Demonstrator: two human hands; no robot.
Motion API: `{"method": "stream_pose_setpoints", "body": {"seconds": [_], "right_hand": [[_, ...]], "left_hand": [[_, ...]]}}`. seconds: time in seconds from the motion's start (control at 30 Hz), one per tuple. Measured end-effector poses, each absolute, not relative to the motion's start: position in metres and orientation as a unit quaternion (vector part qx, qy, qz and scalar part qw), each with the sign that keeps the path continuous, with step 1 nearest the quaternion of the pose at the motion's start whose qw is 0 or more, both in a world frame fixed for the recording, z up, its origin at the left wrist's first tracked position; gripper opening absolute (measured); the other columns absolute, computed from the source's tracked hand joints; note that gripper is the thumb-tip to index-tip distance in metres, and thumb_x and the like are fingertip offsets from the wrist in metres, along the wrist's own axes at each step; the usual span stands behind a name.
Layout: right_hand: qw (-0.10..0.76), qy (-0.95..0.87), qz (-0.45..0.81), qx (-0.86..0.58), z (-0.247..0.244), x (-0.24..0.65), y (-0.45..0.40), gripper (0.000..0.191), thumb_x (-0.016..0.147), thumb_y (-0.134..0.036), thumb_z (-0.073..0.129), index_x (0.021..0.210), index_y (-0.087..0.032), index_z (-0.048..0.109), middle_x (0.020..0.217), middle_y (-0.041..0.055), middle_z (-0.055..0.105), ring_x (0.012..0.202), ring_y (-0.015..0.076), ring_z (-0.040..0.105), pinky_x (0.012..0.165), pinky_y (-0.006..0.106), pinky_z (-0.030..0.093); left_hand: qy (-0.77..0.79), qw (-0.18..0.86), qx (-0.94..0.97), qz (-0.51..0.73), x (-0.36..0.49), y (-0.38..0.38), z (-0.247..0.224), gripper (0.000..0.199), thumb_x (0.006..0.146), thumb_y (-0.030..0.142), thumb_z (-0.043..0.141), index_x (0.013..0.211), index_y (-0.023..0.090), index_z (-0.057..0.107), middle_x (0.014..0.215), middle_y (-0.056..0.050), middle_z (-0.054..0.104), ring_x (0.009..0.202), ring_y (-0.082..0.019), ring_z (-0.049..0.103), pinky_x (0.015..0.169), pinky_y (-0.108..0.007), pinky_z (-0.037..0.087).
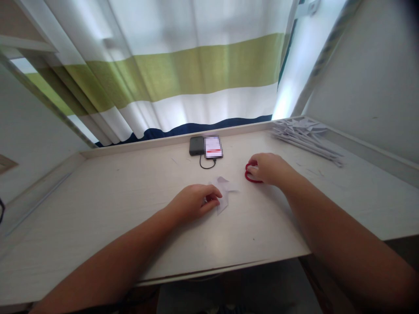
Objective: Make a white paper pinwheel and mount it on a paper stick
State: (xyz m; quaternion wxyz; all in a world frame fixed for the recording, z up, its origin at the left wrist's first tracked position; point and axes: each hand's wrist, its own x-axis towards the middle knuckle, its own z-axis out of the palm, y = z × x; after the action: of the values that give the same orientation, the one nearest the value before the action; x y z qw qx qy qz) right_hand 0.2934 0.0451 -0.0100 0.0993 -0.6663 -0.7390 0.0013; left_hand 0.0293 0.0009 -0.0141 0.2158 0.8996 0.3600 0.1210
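Observation:
My left hand (200, 199) is low over the middle of the white table, with thumb and fingers curled together at a piece of white paper (223, 204). The paper has angular, cut-looking edges, and part of it is covered by the fingers. To the right, my right hand (266, 169) is closed on a pair of scissors with red handle loops (252, 179). The blades are hidden. The two hands are apart, with bare table between the paper and the scissors.
A black box-shaped device (196, 146) and a phone (213, 147) with a short black cable (206, 167) lie near the back edge. A pile of white paper strips (303, 133) is at the back right. Beyond the table hangs a white and green curtain (209, 67).

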Motion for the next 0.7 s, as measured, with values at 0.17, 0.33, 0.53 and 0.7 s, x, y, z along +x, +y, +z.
{"method": "stream_pose_setpoints", "body": {"seconds": [0.17, 0.33, 0.53, 0.7], "right_hand": [[0.158, -0.812, 0.048, -0.560, -0.001, 0.275, 0.030, 0.022, 0.082, -0.032, 0.053, 0.097, -0.022, 0.067, 0.097, 0.0037, 0.068, 0.085, 0.0166, 0.060, 0.077, 0.028, 0.046], [0.179, -0.892, 0.178, -0.375, -0.005, 0.259, 0.014, 0.025, 0.077, -0.015, 0.053, 0.097, -0.020, 0.067, 0.099, 0.0043, 0.066, 0.085, 0.0152, 0.060, 0.079, 0.028, 0.047], [0.135, -0.890, 0.203, -0.384, -0.012, 0.256, 0.016, 0.024, 0.073, -0.013, 0.056, 0.093, -0.019, 0.069, 0.092, 0.0055, 0.067, 0.081, 0.0172, 0.059, 0.075, 0.029, 0.047], [0.133, -0.888, 0.193, -0.394, -0.012, 0.253, 0.015, 0.018, 0.075, -0.017, 0.055, 0.087, -0.020, 0.068, 0.085, 0.0038, 0.067, 0.076, 0.0165, 0.059, 0.070, 0.028, 0.046]], "left_hand": [[0.364, 0.222, 0.895, 0.130, 0.030, 0.000, -0.015, 0.016, 0.082, 0.027, 0.058, 0.096, 0.022, 0.064, 0.085, -0.002, 0.069, 0.075, -0.014, 0.062, 0.072, -0.028, 0.047], [0.354, 0.219, 0.900, 0.132, 0.028, -0.001, -0.013, 0.018, 0.080, 0.027, 0.060, 0.097, 0.022, 0.065, 0.083, 0.000, 0.069, 0.073, -0.014, 0.062, 0.071, -0.027, 0.047], [0.376, 0.182, 0.900, 0.125, 0.024, 0.000, -0.010, 0.016, 0.078, 0.028, 0.063, 0.093, 0.023, 0.066, 0.079, 0.001, 0.069, 0.067, -0.013, 0.062, 0.065, -0.026, 0.046], [0.382, 0.182, 0.899, 0.117, 0.024, 0.000, -0.011, 0.016, 0.077, 0.027, 0.064, 0.092, 0.024, 0.067, 0.078, 0.001, 0.069, 0.067, -0.013, 0.062, 0.066, -0.025, 0.046]]}}
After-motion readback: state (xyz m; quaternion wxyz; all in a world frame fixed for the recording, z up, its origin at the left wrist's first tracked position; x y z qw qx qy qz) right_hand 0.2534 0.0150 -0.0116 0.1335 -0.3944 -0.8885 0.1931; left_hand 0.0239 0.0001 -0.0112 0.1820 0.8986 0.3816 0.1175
